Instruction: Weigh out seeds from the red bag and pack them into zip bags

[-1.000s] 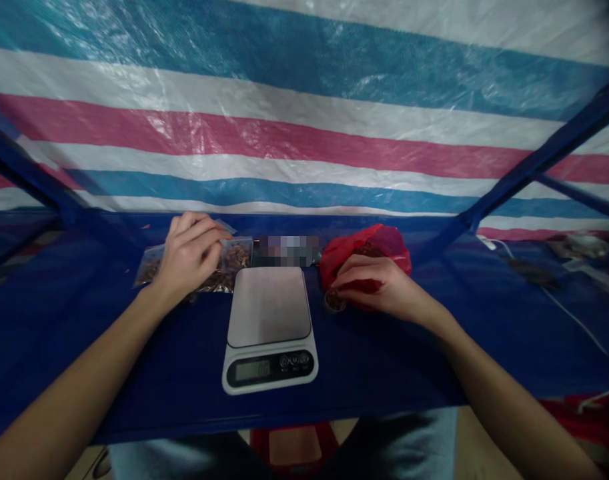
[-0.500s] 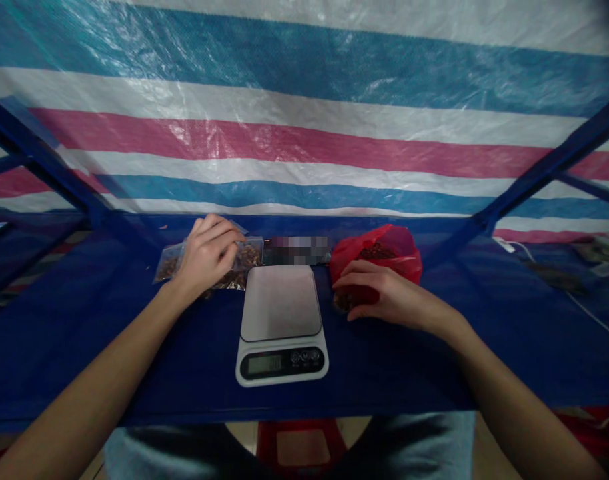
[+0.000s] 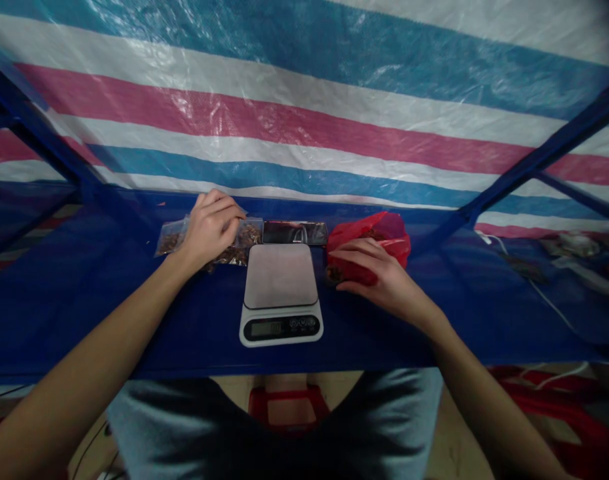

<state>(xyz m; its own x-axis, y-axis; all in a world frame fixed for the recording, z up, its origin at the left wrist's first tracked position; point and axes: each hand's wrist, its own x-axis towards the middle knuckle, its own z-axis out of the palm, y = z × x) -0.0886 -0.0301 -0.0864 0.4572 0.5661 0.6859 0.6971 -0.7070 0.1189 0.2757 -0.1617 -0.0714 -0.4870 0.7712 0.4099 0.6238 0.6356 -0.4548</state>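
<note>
My left hand (image 3: 211,223) is closed, fingertips pinched at the upper edge of a clear zip bag (image 3: 249,233) of small brown dried pieces. Another clear bag (image 3: 170,241) with similar pieces lies to its left. My right hand (image 3: 371,270) curls around the near left side of a red plastic bag (image 3: 397,243), thumb below and fingers above. Brown pieces (image 3: 334,273) show at the bag's left, beside my fingertips. Between my hands sits a white kitchen scale (image 3: 281,277) with a bare platform; its digits are too faint to read surely.
A dark phone (image 3: 295,233) lies flat behind the scale on the blue tabletop (image 3: 199,327). Blue metal braces (image 3: 514,170) rise at both sides, with striped plastic sheeting (image 3: 294,143) behind. A white cable (image 3: 549,303) runs along the right. A red stool (image 3: 289,407) shows below.
The view has tilted down, so the table sits higher in the picture. Both hands stay at their bags; my right hand has shifted slightly over the red bag's near side.
</note>
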